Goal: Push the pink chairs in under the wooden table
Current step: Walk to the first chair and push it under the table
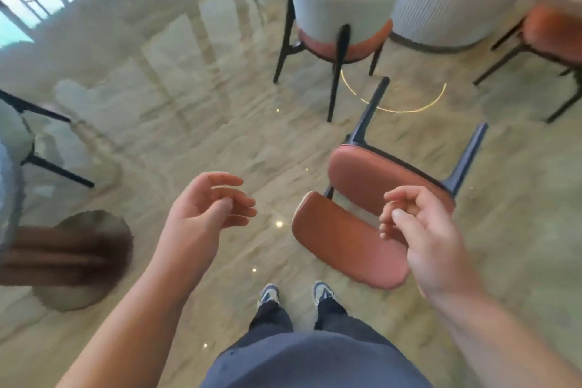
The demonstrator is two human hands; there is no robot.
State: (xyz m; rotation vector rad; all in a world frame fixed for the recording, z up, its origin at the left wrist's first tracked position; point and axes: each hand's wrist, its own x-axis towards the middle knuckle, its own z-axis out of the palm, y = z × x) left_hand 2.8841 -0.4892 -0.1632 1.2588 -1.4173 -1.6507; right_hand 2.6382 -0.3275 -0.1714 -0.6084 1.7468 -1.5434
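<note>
- The nearest pink chair point(349, 242) stood on the glossy marble floor point(189, 123) just ahead and to the right of the person's feet, its padded backrest towards them and its seat beyond.
- A second pink chair point(341, 19), with a pale outer back, stood farther off, close to a white ribbed base point(441, 6) that may have been the worktop's pedestal; no wooden top was plainly in view, so I could not tell.
- Part of a third pink chair point(551, 31) showed at the right edge.
- The left hand point(208, 205) hovered over bare floor, well apart from the near chair, palm turned inward, fingers loosely curled and holding nothing.
- The right hand point(419, 230) hung above the near chair's backrest, fingers loosely bent with thumb near the fingertips, gripping nothing; whether it touched the upholstery was unclear.
- Both forearms reached forward and down from the body.
- By my judgement the chair would be fairly light but rigid: slim dark legs, upholstered shell.
- On so polished a floor the legs would likely slide easily, perhaps skate sideways.
- The best hold seemed the top edge of the backrest, both hands spread apart, pushing level so it would not tip.
</note>
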